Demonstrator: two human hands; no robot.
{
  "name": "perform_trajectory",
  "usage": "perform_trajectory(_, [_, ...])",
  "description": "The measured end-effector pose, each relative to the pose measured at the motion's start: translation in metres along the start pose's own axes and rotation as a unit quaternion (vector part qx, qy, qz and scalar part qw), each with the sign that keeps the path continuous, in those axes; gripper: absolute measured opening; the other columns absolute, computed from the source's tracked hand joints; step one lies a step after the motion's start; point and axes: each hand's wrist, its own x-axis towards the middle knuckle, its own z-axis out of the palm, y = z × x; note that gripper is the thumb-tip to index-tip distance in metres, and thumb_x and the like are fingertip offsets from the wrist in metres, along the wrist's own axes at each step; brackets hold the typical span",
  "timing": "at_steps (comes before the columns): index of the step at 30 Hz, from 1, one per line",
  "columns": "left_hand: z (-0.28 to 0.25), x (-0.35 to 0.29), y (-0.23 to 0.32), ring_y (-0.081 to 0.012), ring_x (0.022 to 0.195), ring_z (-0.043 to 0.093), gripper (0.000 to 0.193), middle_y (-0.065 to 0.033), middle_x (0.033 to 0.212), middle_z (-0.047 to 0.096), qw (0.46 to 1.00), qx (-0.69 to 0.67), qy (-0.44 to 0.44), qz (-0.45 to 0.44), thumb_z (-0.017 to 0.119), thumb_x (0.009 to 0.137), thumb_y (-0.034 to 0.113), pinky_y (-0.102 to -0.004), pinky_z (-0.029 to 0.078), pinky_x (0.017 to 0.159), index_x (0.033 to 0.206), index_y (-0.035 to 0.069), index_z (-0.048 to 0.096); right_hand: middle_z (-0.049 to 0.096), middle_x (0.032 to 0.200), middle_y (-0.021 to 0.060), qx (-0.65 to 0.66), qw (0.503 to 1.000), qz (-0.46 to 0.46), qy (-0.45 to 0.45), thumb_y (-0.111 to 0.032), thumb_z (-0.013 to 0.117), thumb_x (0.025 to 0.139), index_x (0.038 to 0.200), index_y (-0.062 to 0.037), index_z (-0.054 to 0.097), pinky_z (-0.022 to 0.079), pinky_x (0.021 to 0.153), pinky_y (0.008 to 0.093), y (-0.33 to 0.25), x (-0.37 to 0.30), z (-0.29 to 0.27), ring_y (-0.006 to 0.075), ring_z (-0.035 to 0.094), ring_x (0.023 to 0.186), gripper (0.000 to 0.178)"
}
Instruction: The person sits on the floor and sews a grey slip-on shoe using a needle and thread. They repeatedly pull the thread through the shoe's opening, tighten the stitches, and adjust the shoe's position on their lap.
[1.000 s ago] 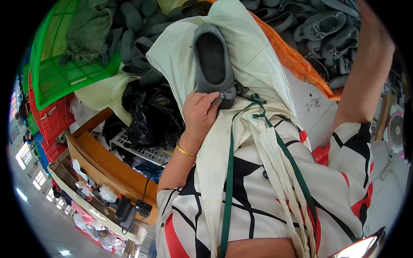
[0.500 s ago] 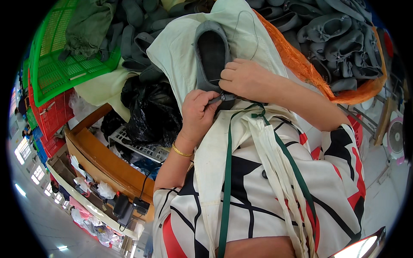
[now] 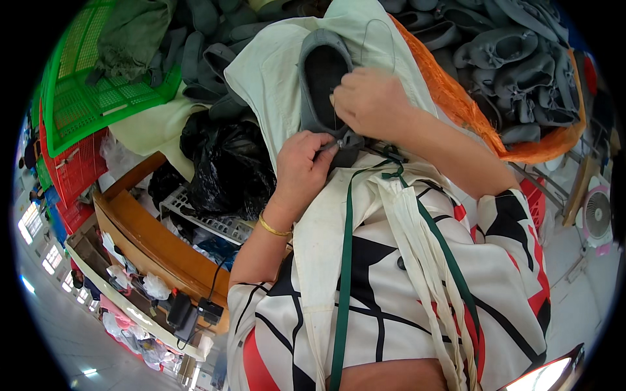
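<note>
A grey felt shoe lies sole-opening up on a pale cloth over my lap. My left hand grips the shoe's heel end, thumb pressed against its edge. My right hand rests on the shoe's right rim, fingers pinched close together on what looks like a thin needle or thread; a fine thread loops above it. My patterned white, black and red garment and a green-edged apron strap fill the lower view.
A heap of grey shoes sits in an orange net bag at the upper right, more grey shoes at the upper left. A green crate, a red crate, a black plastic bag and a wooden bench stand to the left.
My right arm came down from the upper right and its hand landed on the shoe's rim. My left hand stayed on the heel.
</note>
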Motion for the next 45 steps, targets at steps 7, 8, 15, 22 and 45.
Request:
perform_trajectory(7, [0.002, -0.009, 0.008, -0.0295, 0.077, 0.061, 0.028, -0.0113, 0.076, 0.06, 0.994, -0.014, 0.047, -0.098, 0.076, 0.082, 0.023, -0.0376, 0.048, 0.066, 0.099, 0.003, 0.065, 0.054, 0.064, 0.0058, 0.061, 0.991, 0.104, 0.052, -0.02, 0.07, 0.08, 0.066, -0.0092, 0.058, 0.046, 0.052, 0.0388, 0.003, -0.004, 0.011, 0.0267, 0.057, 0.061, 0.022])
perform_trajectory(8, [0.002, -0.015, 0.013, -0.0285, 0.078, 0.062, 0.035, -0.011, 0.076, 0.06, 0.989, -0.023, 0.07, -0.131, 0.078, 0.082, 0.028, -0.0369, 0.049, 0.066, 0.103, 0.002, 0.064, 0.053, 0.064, 0.0061, 0.071, 0.99, 0.11, 0.052, -0.021, 0.071, 0.081, 0.066, -0.0091, 0.057, 0.045, 0.052, 0.0392, 0.004, -0.005, 0.007, 0.0269, 0.057, 0.06, 0.024])
perform_trajectory(15, [0.003, -0.03, 0.026, -0.028, 0.073, 0.064, 0.06, -0.014, 0.081, 0.064, 0.944, 0.035, -0.005, -0.327, 0.084, 0.074, 0.041, -0.0364, 0.051, 0.068, 0.108, 0.0, 0.056, 0.05, 0.062, 0.0053, 0.127, 0.987, 0.047, 0.088, -0.017, 0.075, 0.078, 0.064, -0.0094, 0.054, 0.043, 0.05, 0.0378, -0.014, -0.003, -0.013, 0.025, 0.054, 0.057, 0.026])
perform_trajectory(22, [-0.03, -0.022, 0.013, -0.0138, 0.079, 0.061, 0.032, -0.0078, 0.085, 0.063, 0.952, -0.068, 0.237, -0.181, 0.072, 0.079, 0.006, -0.0285, 0.05, 0.072, 0.104, 0.001, 0.052, 0.051, 0.063, 0.0039, 0.002, 0.993, -0.027, 0.115, -0.016, 0.078, 0.074, 0.064, -0.0116, 0.056, 0.043, 0.049, 0.0348, -0.007, 0.002, -0.068, 0.0222, 0.054, 0.057, 0.024])
perform_trajectory(45, [-0.094, 0.097, -0.001, -0.0326, 0.083, 0.058, 0.032, -0.0122, 0.087, 0.061, 0.989, 0.134, 0.031, -0.052, 0.072, 0.087, 0.032, -0.0405, 0.047, 0.069, 0.091, 0.002, 0.06, 0.065, 0.091, 0.0127, 0.206, 0.956, 0.21, -0.016, -0.017, 0.07, 0.087, 0.103, -0.0042, 0.068, 0.05, 0.07, 0.0378, 0.045, 0.032, -0.057, 0.0301, 0.063, 0.081, 0.02])
